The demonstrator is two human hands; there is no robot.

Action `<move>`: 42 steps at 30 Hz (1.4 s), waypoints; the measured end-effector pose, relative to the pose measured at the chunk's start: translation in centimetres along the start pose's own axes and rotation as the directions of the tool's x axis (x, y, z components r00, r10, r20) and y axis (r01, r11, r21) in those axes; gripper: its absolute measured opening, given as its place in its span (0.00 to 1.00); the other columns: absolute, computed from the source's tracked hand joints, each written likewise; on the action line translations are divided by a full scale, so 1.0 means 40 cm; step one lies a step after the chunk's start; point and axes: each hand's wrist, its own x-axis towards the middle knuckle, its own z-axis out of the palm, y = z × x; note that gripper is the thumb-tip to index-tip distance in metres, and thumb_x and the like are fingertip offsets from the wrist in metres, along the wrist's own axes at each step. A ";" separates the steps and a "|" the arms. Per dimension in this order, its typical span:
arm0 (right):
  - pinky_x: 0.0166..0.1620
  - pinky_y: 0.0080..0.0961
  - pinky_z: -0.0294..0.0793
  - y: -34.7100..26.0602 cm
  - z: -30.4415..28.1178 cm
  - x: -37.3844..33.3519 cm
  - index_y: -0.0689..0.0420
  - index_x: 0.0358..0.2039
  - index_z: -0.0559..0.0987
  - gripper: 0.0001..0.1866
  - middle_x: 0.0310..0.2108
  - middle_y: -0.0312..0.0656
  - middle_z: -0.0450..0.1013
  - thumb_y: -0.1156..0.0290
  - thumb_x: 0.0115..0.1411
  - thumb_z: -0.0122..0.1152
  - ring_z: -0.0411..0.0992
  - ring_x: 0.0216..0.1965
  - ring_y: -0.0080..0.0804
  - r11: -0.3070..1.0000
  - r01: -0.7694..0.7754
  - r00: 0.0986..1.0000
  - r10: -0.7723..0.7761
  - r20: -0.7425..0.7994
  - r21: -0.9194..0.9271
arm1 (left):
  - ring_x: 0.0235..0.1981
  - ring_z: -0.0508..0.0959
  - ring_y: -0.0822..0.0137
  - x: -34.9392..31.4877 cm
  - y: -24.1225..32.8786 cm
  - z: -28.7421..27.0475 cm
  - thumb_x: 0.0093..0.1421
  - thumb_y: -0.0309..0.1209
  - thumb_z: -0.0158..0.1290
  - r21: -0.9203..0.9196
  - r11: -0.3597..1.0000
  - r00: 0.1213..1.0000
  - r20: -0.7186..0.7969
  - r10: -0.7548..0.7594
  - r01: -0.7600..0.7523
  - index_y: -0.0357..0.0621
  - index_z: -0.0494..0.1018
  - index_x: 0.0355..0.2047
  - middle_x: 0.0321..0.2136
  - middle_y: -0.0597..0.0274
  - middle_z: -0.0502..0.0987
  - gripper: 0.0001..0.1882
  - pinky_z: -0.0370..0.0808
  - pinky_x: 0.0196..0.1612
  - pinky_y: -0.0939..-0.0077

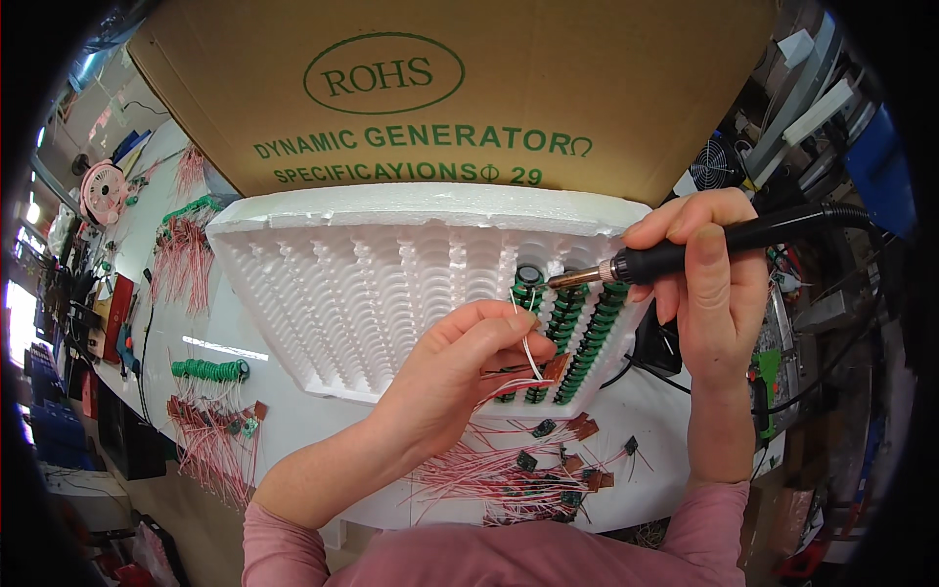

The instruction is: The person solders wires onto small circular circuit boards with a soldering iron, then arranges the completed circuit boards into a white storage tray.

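Note:
My right hand (719, 274) grips a black-handled soldering iron (675, 259), its metal tip pointing left. That tip is at a round green-and-black coil part (529, 279) seated in a white foam tray (430, 210); whether it touches cannot be made out. Close below, my left hand (469, 357) pinches thin white wires (526, 338) that run up to the same part. Pink and white leads with a small copper-brown piece (555, 370) hang by its fingers. Rows of similar coil parts (590, 338) fill the tray's right side.
A large cardboard box (421, 127) stands behind the tray. Small circuit boards with pink wires (528, 465) lie in front on the white table. More wired bundles (210, 370) and a pink fan (104, 190) are at left. The iron's cable (871, 333) loops down at right.

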 end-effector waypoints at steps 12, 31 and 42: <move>0.22 0.10 0.64 -0.001 0.000 -0.003 0.60 0.32 0.64 0.09 0.29 0.44 0.71 0.67 0.62 0.41 0.57 0.15 0.11 0.999 -0.001 1.000 0.002 -0.022 0.037 | 0.33 0.76 0.67 -0.005 -0.008 -0.005 0.56 0.33 0.50 0.010 1.000 1.000 -0.013 0.014 -0.014 0.43 0.68 0.33 0.28 0.60 0.75 0.08 0.72 0.39 0.73; 0.20 0.09 0.64 0.001 -0.002 0.009 0.61 0.32 0.64 0.12 0.28 0.48 0.70 0.64 0.63 0.39 0.59 0.14 0.14 0.997 -0.001 0.997 0.008 -0.082 0.080 | 0.29 0.67 0.84 -0.018 -0.040 -0.005 0.58 0.31 0.49 0.091 0.986 0.990 0.014 0.140 -0.140 0.38 0.70 0.42 0.31 0.70 0.72 0.13 0.64 0.33 0.90; 0.20 0.10 0.65 0.013 0.026 0.022 0.61 0.32 0.64 0.12 0.28 0.49 0.70 0.65 0.63 0.39 0.57 0.13 0.12 0.998 0.034 0.999 -0.032 -0.036 0.044 | 0.22 0.59 0.85 0.012 -0.031 -0.043 0.58 0.35 0.47 -0.134 0.990 0.994 0.102 -0.032 0.046 0.41 0.69 0.43 0.27 0.76 0.69 0.15 0.56 0.25 0.91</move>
